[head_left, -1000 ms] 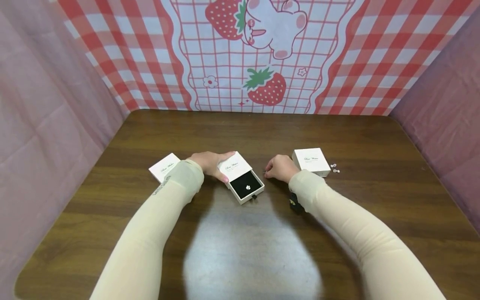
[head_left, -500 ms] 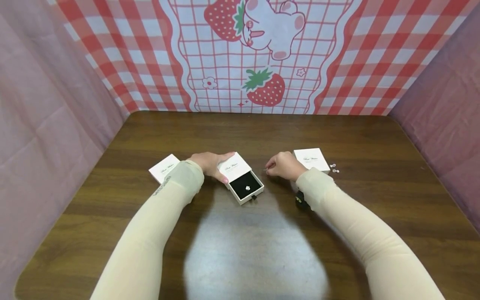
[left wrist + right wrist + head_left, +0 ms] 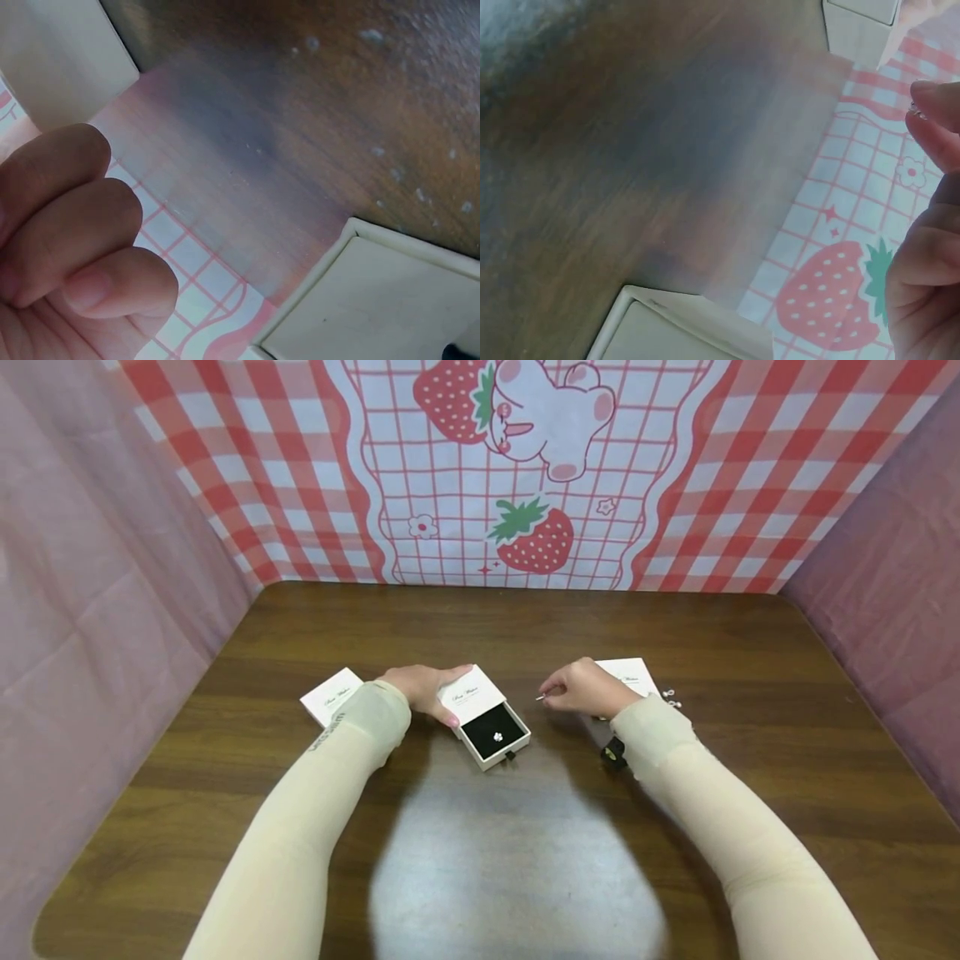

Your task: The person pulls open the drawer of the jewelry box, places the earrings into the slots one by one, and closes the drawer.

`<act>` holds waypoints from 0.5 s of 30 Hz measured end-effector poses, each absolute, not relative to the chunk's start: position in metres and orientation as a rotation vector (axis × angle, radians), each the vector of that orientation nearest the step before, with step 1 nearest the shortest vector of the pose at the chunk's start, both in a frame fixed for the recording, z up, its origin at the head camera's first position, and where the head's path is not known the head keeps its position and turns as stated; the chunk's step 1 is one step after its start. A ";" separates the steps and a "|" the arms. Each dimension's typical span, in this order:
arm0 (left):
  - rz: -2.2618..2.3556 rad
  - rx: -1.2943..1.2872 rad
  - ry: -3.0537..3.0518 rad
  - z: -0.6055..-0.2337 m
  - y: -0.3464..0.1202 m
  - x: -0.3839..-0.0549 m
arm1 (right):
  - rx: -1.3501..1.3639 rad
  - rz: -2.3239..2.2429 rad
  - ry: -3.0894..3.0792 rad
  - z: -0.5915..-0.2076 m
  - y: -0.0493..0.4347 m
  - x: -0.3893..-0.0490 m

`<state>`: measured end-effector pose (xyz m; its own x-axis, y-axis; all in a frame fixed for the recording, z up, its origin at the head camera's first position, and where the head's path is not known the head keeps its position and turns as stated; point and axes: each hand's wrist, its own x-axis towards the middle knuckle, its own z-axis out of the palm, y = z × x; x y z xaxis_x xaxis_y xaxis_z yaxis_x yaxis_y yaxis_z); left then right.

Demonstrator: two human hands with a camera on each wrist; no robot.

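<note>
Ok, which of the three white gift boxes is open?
The middle gift box, gripped by the left hand: its black-lined drawer is out. The left box and right box, partly covered, show no open drawer.

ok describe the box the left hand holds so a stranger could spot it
Near the wooden table's middle, the left hand grips a white box. Unlike the leftmost box and rightmost box, this one shows a pulled-out drawer with black lining and a small white ornament.

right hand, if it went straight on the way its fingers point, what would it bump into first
Most likely the half-open white drawer box, lying to the left of the right hand. Depth is hard to judge here, so the hand might pass over it instead.
</note>
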<state>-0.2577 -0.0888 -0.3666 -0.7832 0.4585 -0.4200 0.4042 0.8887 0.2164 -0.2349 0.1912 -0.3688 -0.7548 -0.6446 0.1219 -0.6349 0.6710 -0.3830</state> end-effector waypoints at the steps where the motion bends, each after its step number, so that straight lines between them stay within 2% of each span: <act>1: 0.158 0.622 2.585 -0.366 -0.089 -0.257 | -1.115 -0.630 2.852 -0.369 0.191 -0.234; 9: 0.136 0.617 2.592 -0.366 -0.088 -0.258 | -1.394 -0.582 2.903 -0.368 0.196 -0.223; 15: 0.124 0.604 2.594 -0.367 -0.088 -0.258 | -1.486 -0.588 2.922 -0.365 0.197 -0.217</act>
